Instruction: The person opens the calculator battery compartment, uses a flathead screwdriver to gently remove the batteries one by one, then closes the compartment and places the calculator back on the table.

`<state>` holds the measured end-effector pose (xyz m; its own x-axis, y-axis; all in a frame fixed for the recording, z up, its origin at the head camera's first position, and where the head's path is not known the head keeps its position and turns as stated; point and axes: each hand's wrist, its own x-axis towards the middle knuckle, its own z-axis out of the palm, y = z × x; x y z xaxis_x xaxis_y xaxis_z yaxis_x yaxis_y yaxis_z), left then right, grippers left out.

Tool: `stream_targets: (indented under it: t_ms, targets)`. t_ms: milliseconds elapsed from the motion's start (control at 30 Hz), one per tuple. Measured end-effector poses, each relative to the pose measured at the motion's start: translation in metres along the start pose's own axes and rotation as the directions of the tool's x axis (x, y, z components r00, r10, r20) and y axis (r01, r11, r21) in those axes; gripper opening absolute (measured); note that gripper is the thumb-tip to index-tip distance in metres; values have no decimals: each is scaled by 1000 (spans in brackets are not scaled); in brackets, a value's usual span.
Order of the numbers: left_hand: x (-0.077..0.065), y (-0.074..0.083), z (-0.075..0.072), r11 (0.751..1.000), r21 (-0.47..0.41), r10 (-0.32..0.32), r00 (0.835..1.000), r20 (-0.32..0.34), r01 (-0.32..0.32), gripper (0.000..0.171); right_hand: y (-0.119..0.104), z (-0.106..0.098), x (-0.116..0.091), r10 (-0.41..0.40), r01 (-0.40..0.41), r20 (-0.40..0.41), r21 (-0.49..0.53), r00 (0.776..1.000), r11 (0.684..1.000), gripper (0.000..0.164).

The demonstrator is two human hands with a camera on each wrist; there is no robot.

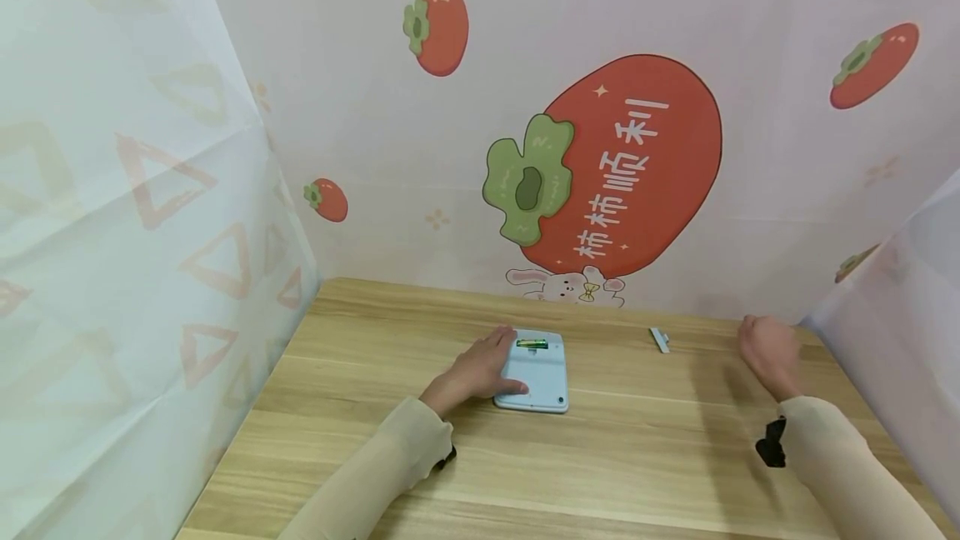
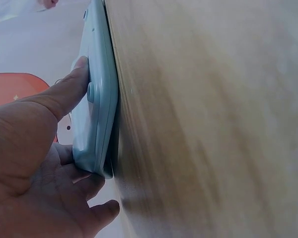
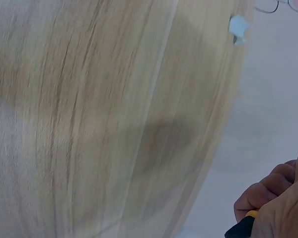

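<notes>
A pale wall (image 1: 375, 107) printed with persimmons rises behind the wooden table (image 1: 622, 457), which bears everything laid out here. The light-blue device (image 1: 536, 382) lies near the table's middle, just left of centre, its battery bay facing up, apparently so that the inside can be reached from above. The left hand (image 1: 480, 369) grips it by the left side: thumb pressed on the upper face, fingers bent about the edge at the far end. That hold seems meant to stop it sliding, and it leaves the bay uncovered. The right hand (image 1: 771, 350) hovers over the table's far right corner, well apart from the device, fingers curled tightly round a tool (image 3: 241, 227). Only a black and yellow bit of this shows, so I cannot tell what kind it is; carried in the fist, it is presumably within easy use. The small blue cover (image 1: 659, 340) rests on the table between device and right hand, probably set aside so the bay is free. Smallest is the green battery (image 1: 532, 344), seated crosswise in the bay; whether another lies beside it, I cannot tell.
</notes>
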<state>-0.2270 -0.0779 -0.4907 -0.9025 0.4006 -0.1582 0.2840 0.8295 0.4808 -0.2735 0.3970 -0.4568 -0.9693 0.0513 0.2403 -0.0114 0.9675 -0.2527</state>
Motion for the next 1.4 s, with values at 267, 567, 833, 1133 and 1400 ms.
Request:
stream_targets:
  t_ms: [267,567,833,1133,1400]
  targets:
    - [0,0,0,1000,4,0,1000,-1,0,102,28,0,-9,-144,141,-34,-84,989,986,35]
    - [0,0,1,1000,17,4,1000,-2,-4,101,47,3,-13,-56,56,11,-22,998,998,42]
    - [1,0,2,1000,19,3,1000,-8,-3,101,53,8,-11,94,-89,106,-51,990,995,45]
    - [1,-1,4,1000,26,-1,1000,-3,1,101,55,14,-10,137,-125,227,-68,964,990,37]
    - [2,-1,3,999,38,4,1000,-5,-4,101,44,18,-11,291,-288,248,-49,924,956,48]
